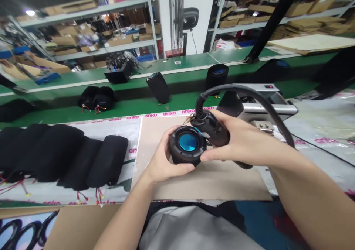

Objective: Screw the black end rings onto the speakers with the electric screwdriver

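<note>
The left grip [159, 163] is curled round the side of a black cylindrical speaker with a shiny blue round end [188, 157], its thumb lying along the near side; the speaker stands with the blue end facing up, between the two grips. The right grip [242, 139] is closed on a black rounded handheld tool with a thick ribbed neck [217, 132], held just beside the speaker, and its thumb reaches the speaker's rim. From the tool's neck a thick black cord [238, 88] arches over the right grip. Beneath both grips lies a flat tan board [235, 187]. To the left of the left grip sits a row of black fabric-covered cylinders with red and yellow wires [108, 159]. Beyond the grips, on a green counter [133, 102], stand an upright, slightly tilted black cylinder with a blue end [158, 89] and a second, similar one [217, 78]. Just past the right grip is a silver-grey metal machine with a small red display [285, 110].
</note>
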The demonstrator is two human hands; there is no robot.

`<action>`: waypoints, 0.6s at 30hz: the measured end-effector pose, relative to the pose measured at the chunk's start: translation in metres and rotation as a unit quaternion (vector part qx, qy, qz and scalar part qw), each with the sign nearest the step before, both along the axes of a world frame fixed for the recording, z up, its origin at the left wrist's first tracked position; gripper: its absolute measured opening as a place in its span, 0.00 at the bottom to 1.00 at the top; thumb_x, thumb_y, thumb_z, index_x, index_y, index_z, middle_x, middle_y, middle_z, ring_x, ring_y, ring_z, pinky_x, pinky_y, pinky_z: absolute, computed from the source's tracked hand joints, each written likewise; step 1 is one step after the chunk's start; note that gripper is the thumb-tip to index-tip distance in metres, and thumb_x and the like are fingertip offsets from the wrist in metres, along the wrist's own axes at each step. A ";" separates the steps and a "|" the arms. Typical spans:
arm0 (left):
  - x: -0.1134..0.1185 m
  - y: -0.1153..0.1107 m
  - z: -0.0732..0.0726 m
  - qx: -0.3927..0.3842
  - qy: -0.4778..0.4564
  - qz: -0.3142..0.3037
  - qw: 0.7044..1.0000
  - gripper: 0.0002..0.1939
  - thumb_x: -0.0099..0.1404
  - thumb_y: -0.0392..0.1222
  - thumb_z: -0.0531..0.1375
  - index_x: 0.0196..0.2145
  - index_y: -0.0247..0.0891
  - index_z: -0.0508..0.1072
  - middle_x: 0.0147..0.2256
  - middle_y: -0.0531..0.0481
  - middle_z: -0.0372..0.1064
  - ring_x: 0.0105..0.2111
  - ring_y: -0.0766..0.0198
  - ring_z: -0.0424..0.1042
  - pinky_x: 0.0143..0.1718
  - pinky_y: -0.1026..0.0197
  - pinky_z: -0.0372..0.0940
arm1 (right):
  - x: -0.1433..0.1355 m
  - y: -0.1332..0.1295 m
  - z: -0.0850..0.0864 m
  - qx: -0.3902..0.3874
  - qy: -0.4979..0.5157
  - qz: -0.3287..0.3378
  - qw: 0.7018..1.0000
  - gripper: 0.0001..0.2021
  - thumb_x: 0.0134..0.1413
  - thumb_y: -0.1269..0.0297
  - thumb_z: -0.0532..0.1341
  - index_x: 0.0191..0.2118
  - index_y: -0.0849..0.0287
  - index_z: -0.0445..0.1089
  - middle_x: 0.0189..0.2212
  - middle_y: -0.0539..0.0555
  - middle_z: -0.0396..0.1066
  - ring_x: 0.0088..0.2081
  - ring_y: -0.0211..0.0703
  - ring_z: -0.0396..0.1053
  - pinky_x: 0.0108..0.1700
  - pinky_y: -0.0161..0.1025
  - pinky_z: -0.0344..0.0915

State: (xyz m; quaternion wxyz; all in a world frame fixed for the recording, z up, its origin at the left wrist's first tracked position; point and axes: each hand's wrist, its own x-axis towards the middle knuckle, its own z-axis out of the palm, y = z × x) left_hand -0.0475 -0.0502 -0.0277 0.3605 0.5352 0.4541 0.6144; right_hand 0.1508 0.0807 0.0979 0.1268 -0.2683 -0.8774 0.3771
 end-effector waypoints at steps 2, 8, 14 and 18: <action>0.000 0.001 0.000 0.001 0.006 0.001 1.000 0.53 0.52 0.53 0.81 0.68 0.44 0.63 0.70 0.35 0.67 0.71 0.35 0.68 0.72 0.36 0.65 | -0.003 -0.001 -0.004 -0.030 0.021 0.016 0.999 0.34 0.45 0.58 0.79 0.61 0.48 0.77 0.50 0.49 0.78 0.50 0.48 0.78 0.55 0.40 0.78; 0.000 -0.001 0.000 -0.001 0.009 0.005 1.000 0.53 0.53 0.52 0.81 0.69 0.45 0.62 0.71 0.35 0.65 0.72 0.36 0.67 0.73 0.36 0.64 | -0.004 -0.003 -0.004 -0.062 0.004 -0.002 0.998 0.38 0.45 0.56 0.79 0.65 0.44 0.73 0.50 0.46 0.79 0.49 0.48 0.78 0.55 0.40 0.78; 0.000 -0.004 -0.004 -0.004 0.009 0.011 1.000 0.54 0.53 0.51 0.82 0.70 0.46 0.62 0.72 0.37 0.64 0.73 0.36 0.66 0.74 0.35 0.62 | -0.002 -0.016 -0.003 -0.040 -0.035 -0.059 0.997 0.30 0.46 0.54 0.77 0.56 0.48 0.73 0.35 0.45 0.80 0.33 0.44 0.78 0.34 0.36 0.70; 0.000 -0.005 -0.007 0.006 -0.001 -0.011 1.000 0.52 0.56 0.46 0.81 0.72 0.51 0.62 0.73 0.40 0.63 0.74 0.38 0.65 0.75 0.35 0.62 | 0.003 -0.023 -0.008 -0.020 -0.051 -0.065 0.996 0.30 0.50 0.48 0.76 0.57 0.49 0.71 0.30 0.45 0.77 0.28 0.44 0.75 0.29 0.36 0.65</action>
